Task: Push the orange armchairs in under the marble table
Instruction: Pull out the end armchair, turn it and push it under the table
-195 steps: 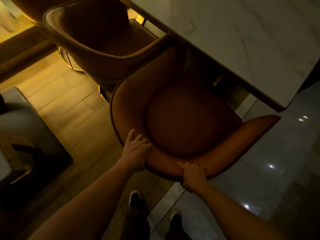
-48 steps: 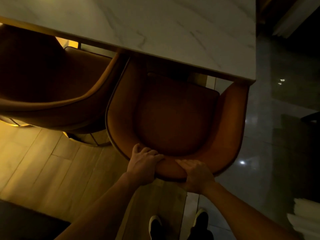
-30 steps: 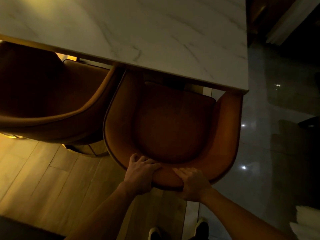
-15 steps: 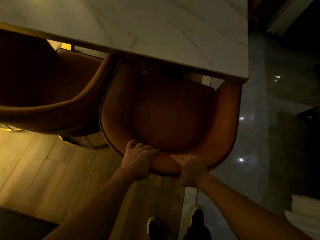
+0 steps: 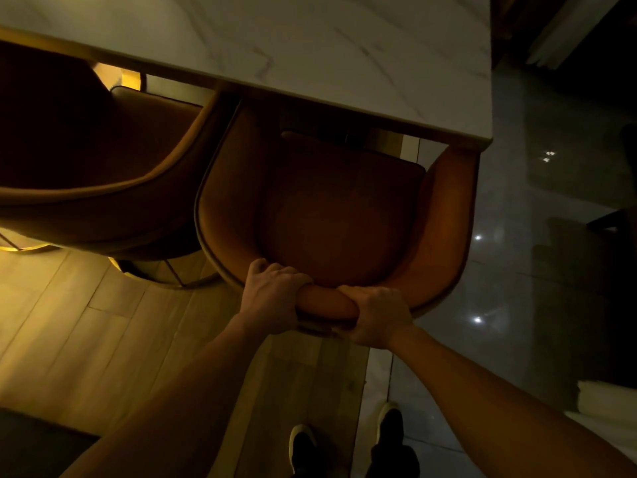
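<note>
Two orange armchairs: left hand (image 5: 272,298) and right hand (image 5: 374,315) are both gripping the near armchair (image 5: 337,215) backrest; second armchair (image 5: 103,160) is sitting beside it, under one marble table (image 5: 310,46).

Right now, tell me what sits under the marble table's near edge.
Under the marble table go the front ends of the held armchair and the neighbouring armchair. Its base is hidden.
</note>
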A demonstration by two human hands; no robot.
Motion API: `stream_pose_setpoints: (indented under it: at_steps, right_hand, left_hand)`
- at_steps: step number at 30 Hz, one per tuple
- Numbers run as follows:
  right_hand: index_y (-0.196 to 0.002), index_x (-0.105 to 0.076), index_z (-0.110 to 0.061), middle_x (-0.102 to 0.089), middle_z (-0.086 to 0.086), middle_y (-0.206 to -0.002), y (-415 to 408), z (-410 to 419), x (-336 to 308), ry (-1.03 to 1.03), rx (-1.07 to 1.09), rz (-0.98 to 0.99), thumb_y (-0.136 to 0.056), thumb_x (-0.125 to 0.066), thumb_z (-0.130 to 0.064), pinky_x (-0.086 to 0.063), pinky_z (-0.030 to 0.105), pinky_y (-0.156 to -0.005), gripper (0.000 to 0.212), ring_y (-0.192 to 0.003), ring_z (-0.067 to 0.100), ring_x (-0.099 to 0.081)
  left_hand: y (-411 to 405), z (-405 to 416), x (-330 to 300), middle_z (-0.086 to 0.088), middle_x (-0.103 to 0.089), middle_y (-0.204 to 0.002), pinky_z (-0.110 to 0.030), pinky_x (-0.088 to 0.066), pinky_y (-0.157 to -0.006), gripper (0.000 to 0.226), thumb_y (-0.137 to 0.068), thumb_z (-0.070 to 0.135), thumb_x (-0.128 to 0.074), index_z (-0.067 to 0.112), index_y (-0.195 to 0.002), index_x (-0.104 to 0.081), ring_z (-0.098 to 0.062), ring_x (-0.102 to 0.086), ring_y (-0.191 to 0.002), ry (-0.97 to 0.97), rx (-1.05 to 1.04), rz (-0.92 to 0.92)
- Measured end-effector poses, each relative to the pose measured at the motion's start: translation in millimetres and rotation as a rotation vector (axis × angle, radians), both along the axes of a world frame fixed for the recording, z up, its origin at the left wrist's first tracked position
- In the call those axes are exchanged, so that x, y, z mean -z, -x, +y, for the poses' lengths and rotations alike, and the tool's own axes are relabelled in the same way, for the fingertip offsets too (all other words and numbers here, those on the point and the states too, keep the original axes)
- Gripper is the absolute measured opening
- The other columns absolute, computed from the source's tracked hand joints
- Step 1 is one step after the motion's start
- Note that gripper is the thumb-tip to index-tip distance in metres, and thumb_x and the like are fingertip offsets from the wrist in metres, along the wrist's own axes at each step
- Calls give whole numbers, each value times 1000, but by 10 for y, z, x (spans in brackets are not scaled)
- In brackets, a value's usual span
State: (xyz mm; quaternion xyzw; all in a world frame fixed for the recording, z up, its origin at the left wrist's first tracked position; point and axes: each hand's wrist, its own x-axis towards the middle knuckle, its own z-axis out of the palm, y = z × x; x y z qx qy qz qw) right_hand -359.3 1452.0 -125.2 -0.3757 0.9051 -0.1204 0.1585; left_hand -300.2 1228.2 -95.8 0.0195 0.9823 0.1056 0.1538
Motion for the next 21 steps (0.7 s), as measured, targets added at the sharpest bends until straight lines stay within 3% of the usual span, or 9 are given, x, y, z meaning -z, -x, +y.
stream_pose_setpoints:
  at_steps: [8, 21]
  right_hand:
    - [-134, -46, -29, -65, -3, -116, -6, -16, 35, -32, 11, 0, -71, -53, -77, -54, 38, -81, 79, -96, 19, -64]
    - [-142, -26, -34, -50, -3, -136, 69, -89, -59, -239, -25, -150, -72, -62, -72, -41, 43, -100, 88, -116, 23, -53]
  left_hand:
    - [-15, -4, 48, 18, -54, -130, -50, -20, -106, 63, -68, 54, -66, 47, -128, -49, -15, -44, -124, -4, -13, 11]
    - [5, 42, -19, 15, -52, -131, -51, -17, -110, 64, -68, 56, -62, 46, -130, -46, -17, -42, -126, 24, -9, -37]
